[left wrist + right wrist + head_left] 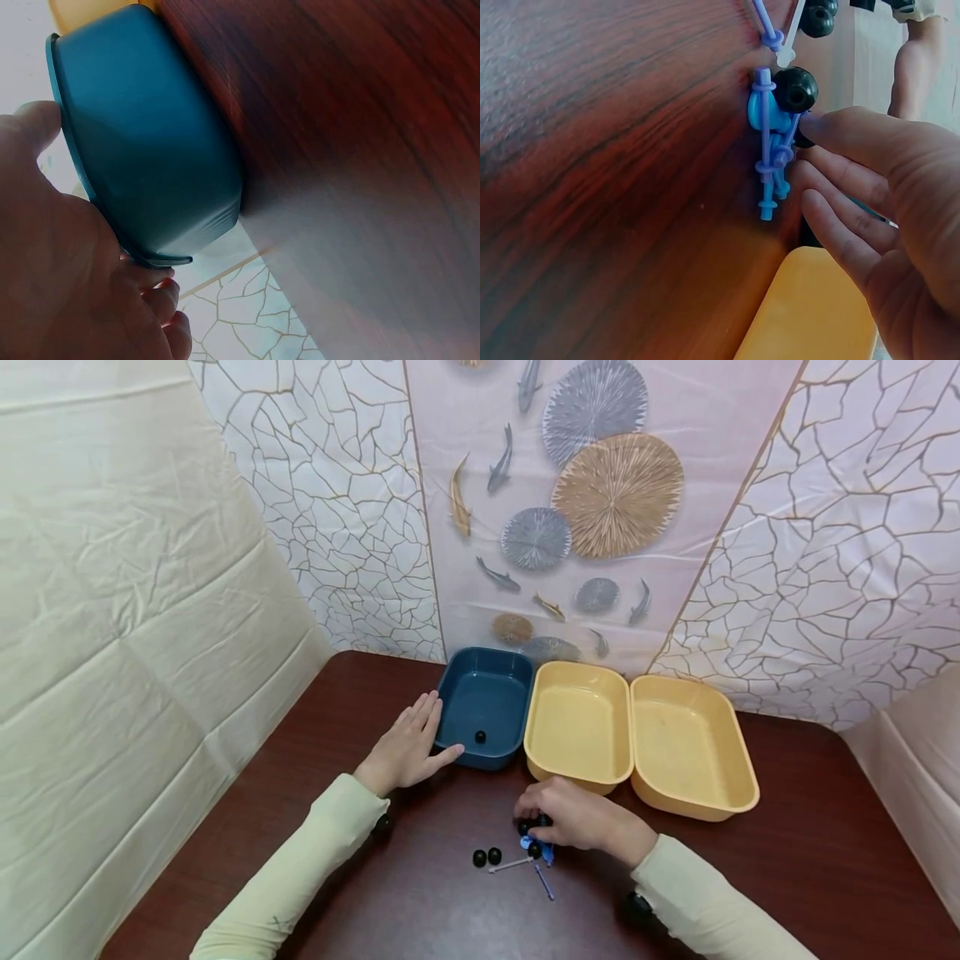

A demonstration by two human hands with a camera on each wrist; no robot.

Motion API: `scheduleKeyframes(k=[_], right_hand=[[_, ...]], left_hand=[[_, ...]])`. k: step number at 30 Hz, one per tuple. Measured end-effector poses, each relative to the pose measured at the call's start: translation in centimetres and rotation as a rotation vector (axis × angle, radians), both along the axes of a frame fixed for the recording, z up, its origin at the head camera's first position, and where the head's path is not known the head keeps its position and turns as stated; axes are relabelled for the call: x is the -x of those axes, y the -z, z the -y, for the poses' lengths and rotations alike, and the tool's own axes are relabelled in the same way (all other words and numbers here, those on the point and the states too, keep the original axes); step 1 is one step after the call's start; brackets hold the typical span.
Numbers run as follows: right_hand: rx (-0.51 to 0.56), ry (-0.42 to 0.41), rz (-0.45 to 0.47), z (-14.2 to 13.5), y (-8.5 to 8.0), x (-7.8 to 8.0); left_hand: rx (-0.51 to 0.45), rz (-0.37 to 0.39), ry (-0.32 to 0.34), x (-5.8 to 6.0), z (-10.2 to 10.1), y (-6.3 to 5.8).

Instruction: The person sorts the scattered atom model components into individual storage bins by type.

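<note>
Sleeves nearest, our left hand spreads on a blue tray; right hand at black balls, pinch unclear.

The left fingers lie at the rim of a blue tub on dark wood.

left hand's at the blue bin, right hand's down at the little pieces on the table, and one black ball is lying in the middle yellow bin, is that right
Not quite: the head view shows that black ball lying in the blue bin, not the middle yellow one. The rest stands.
</note>
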State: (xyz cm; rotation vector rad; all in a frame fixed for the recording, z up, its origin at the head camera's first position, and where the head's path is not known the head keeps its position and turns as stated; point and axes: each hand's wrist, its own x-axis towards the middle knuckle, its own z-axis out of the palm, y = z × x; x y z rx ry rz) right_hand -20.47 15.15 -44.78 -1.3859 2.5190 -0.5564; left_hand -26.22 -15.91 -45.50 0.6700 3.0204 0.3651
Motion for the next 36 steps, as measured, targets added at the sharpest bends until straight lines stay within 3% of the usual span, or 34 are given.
scheduleKeyframes(k=[23, 36], right_hand=[[0.029, 0.035, -0.001, 0.1, -0.1, -0.3], [0.086, 0.043, 0.009, 0.1, -2.7, 0.2]], left_hand=[[0.001, -0.006, 0.010, -0.4, -0.2, -0.4], [0.002, -0.007, 0.013, -0.4, -0.2, -0.6]])
